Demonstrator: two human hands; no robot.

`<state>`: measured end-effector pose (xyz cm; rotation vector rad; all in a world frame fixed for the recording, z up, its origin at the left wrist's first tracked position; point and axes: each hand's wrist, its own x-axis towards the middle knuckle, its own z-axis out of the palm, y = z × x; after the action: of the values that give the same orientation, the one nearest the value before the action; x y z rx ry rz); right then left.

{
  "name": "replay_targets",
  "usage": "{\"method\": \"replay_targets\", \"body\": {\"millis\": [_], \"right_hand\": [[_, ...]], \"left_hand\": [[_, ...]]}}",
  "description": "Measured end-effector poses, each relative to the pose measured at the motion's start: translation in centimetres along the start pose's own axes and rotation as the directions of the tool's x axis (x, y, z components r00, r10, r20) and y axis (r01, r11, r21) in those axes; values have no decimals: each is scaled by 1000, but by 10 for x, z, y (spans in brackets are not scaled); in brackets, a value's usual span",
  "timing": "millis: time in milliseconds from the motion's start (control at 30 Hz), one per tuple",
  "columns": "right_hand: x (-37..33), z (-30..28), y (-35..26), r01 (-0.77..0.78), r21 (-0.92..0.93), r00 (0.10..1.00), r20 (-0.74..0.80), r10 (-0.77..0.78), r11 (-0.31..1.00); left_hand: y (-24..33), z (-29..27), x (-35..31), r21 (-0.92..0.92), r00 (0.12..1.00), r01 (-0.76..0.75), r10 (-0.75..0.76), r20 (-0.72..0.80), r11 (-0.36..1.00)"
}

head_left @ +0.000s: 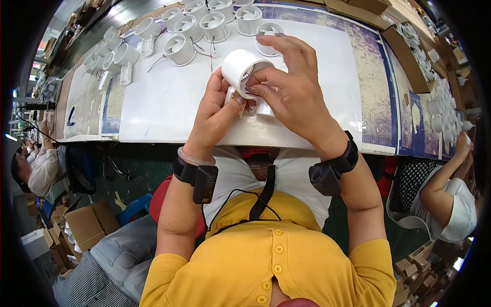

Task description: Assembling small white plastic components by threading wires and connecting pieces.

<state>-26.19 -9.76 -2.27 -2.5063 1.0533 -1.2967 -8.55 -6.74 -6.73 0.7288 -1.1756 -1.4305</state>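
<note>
A white plastic cylindrical housing (236,65), tilted with its open end toward the right, is held up over the near part of the table. My left hand (217,105) is closed round the lower part of it, the thumb by a white stem-like piece and some thin dark wires. My right hand (294,84) reaches into the open end with thumb and forefinger pinched together; what they grip in there is too small to make out. Its other fingers are raised and spread. Behind my right hand, partly hidden, a white round part (264,107) lies on the table.
Several white fan housings (215,26) with blades and loose wires stand along the table's far side. More white housings (125,53) are at the left, near a blue pen (70,116). A cardboard box (409,59) of white parts stands right. Co-workers sit on both sides.
</note>
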Motion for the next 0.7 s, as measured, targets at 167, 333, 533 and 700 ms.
{"method": "replay_targets", "body": {"millis": [167, 333, 533, 700], "right_hand": [[0, 6, 9, -42, 127, 993, 112, 28, 991], [2, 6, 15, -63, 184, 982, 187, 29, 981], [-2, 2, 4, 1, 136, 986, 163, -24, 991], [-3, 2, 4, 9, 139, 987, 156, -31, 990]], "left_hand": [[1, -3, 0, -19, 999, 41, -42, -17, 999], [3, -3, 1, -9, 995, 95, -95, -40, 995], [7, 3, 2, -40, 991, 84, -87, -98, 996], [5, -4, 3, 54, 999, 31, -30, -31, 998]]}}
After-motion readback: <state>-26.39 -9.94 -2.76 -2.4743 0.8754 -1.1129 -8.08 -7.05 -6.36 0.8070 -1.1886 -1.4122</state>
